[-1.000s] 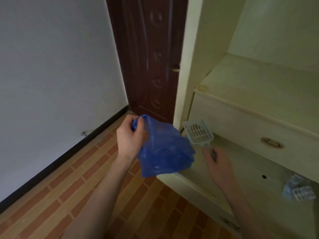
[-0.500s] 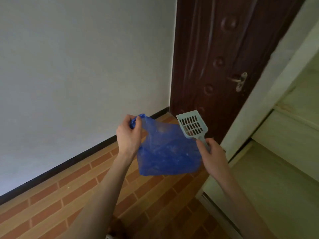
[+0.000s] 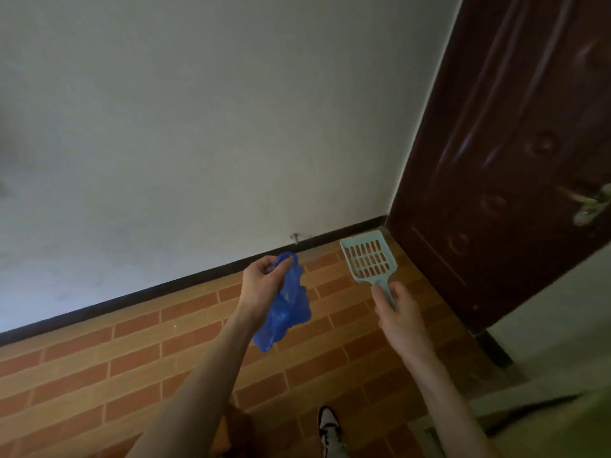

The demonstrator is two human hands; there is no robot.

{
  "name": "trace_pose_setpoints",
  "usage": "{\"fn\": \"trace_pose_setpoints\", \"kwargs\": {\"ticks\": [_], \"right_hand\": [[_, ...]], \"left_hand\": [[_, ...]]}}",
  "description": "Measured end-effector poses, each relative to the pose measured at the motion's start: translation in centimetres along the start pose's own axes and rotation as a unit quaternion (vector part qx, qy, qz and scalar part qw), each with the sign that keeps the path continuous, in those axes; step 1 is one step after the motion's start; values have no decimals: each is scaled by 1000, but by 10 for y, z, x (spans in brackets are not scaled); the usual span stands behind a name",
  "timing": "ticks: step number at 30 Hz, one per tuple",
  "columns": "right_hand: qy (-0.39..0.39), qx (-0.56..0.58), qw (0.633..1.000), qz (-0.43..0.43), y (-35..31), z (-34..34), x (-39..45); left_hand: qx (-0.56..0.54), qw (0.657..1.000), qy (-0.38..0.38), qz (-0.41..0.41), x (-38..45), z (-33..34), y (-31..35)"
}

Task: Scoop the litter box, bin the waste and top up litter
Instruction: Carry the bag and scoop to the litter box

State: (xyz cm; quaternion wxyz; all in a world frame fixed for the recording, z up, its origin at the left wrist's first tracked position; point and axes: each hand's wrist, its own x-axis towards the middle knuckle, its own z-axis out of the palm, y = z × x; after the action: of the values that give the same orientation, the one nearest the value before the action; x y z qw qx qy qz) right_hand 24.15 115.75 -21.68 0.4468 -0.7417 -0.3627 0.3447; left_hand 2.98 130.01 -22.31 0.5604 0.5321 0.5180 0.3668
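My left hand [image 3: 263, 279] grips the top of a crumpled blue plastic bag [image 3: 286, 309], which hangs limp below the fingers above the floor. My right hand [image 3: 398, 312] holds the handle of a pale blue slotted litter scoop [image 3: 367, 256], its head pointing up and away from me. The two hands are level, about a hand's width apart. No litter box is in view.
A grey wall [image 3: 198, 127] with a black skirting meets the brick-patterned floor [image 3: 132, 358] ahead. A dark brown door [image 3: 512, 160] with a metal handle stands at the right. The pale cupboard edge [image 3: 545, 418] is at bottom right, and my shoe [image 3: 327, 424] is below.
The view has swung left, away from the cupboard towards the wall. My right hand took the scoop out of the cupboard and holds it apart from the bag, which now hangs collapsed.
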Motion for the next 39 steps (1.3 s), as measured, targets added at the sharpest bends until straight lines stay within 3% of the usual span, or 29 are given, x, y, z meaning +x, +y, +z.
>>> {"fn": "trace_pose_setpoints", "kwargs": {"ticks": [5, 9, 12, 18, 30, 39], "right_hand": [[-64, 5, 998, -5, -16, 40, 65], [-117, -3, 993, -34, -37, 68, 109], [-161, -23, 985, -59, -53, 96, 142], [-259, -46, 957, -124, -95, 165, 176], [-391, -80, 894, -203, -176, 366, 211], [-463, -95, 854, -216, -237, 520, 208]], "left_hand": [[4, 996, 70, -53, 41, -39, -4], [50, 982, 179, -37, 61, -72, 2], [26, 967, 250, -44, 76, -97, 5], [16, 949, 315, -15, 83, -145, 3], [-27, 885, 464, -1, 116, -290, -14], [-105, 830, 547, -18, 145, -406, -22]]}}
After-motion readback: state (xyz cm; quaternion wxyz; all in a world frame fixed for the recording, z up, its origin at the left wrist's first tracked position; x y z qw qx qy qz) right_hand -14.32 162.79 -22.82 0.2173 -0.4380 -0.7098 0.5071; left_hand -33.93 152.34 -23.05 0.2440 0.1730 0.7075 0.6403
